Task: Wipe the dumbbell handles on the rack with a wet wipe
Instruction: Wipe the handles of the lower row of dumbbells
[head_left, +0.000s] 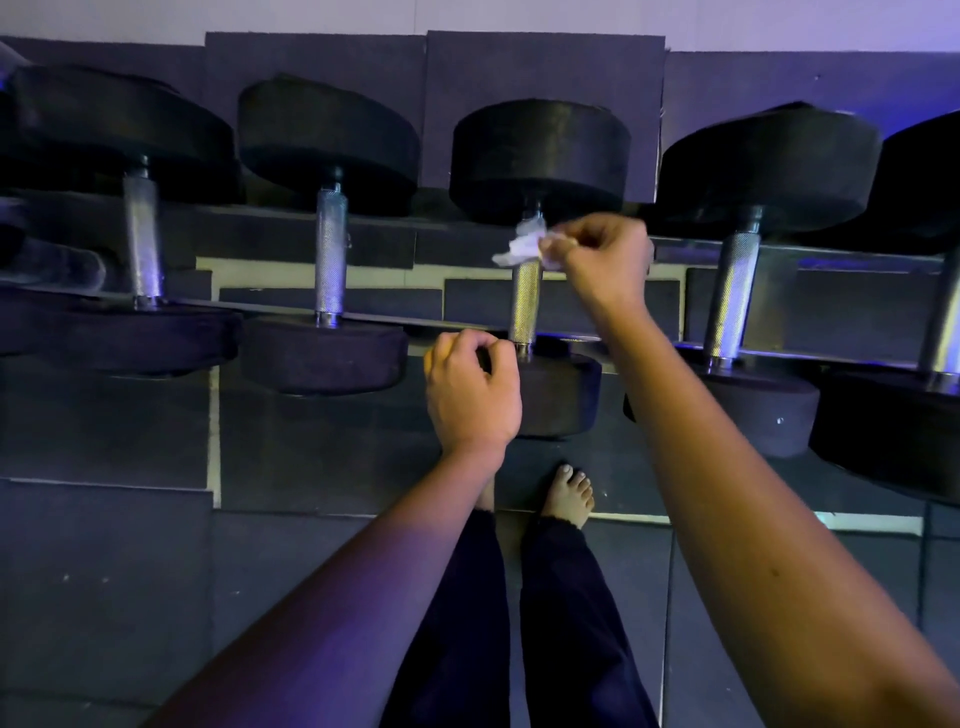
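- White wet wipe (522, 244) pinched in the right hand (602, 260), bunched against the far end of the knurled handle (524, 301), just under the far head (540, 156).
- Left hand (470, 395) sits nearer the body, fingers curled at the edge of the near head (558, 395), just beside the handle's near end. Can't tell if it grips the head or only rests there.
- That dumbbell (525, 317) lies across the rack (857, 262) rails; next handle (331, 249) lies out past the left hand, another handle (732, 296) past the right hand.
- Risk: wipe is a fingertip pinch, not wrapped round the bar. Knurling looks grabby, so a drag could snag or tear it, or clean one side only.
- Risk: if the left hand isn't steadying, the drag could roll the dumbbell on the rails and nip those curled fingers.
- Risk: bare foot (569, 493) sits right below the near head, under the left hand. Anything knocked off the rack lands there.
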